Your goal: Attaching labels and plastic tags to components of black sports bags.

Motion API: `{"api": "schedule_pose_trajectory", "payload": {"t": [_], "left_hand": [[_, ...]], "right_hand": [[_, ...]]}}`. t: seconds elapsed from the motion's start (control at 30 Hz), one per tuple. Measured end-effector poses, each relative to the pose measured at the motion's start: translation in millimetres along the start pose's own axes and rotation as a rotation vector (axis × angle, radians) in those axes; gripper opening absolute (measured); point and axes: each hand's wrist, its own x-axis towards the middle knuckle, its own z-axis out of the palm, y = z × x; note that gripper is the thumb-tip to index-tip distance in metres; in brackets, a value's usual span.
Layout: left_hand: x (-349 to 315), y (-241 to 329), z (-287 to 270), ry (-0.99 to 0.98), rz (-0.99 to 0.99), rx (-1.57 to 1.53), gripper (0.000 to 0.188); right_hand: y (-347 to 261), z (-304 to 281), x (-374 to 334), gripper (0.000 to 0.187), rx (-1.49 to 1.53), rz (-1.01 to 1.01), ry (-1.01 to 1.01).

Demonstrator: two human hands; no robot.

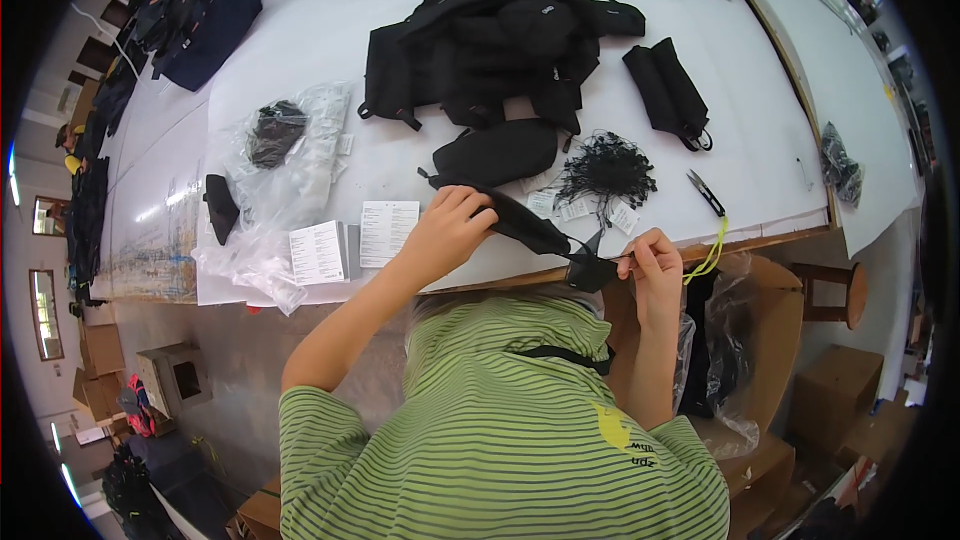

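A narrow black fabric pouch [528, 225] stretches between my two hands at the table's near edge. My left hand [455, 225] is closed on its left part, fingers over the top. At the other end, a small dark tag-like piece [590, 272] hangs by a thin black loop. My right hand [652, 268] pinches a thin black string beside that piece; the fingertips partly hide it. Just beyond lies a tangled bunch of black strings [608, 172] with white labels [575, 210]. Another flat black pouch [495, 152] lies beyond my left hand.
Black fabric pouches [470, 50] are piled farther back, with one pouch [668, 90] to their right. Thread snips [708, 193] on a yellow cord [712, 252] lie at right. Printed white cards [320, 252] and clear plastic bags [312, 165] are at left. Below stands an open carton [770, 330].
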Motion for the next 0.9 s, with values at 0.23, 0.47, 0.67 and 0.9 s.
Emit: {"api": "schedule_pose_trajectory", "payload": {"t": [0.23,0.47,0.67,0.9], "left_hand": [[-1.8,-1.7,9.4,0.025,-0.075,-0.107,0.022],[1.8,-3.2,14.2,0.075,-0.097,-0.159,0.018],[9.7,-0.2,2.5,-0.12,-0.381,-0.362,0.016],[4.1,1.9,-1.3,-0.261,-0.342,-0.407,0.018]], "right_hand": [[-0.9,-0.8,-1.9,0.013,-0.024,-0.021,0.022],[9.3,-11.4,-0.3,0.012,-0.106,-0.028,0.027],[32.6,15.1,-6.8,0.062,-1.078,-0.367,0.003],[71.6,10.1,8.5,0.067,-1.087,-0.208,0.121]]}}
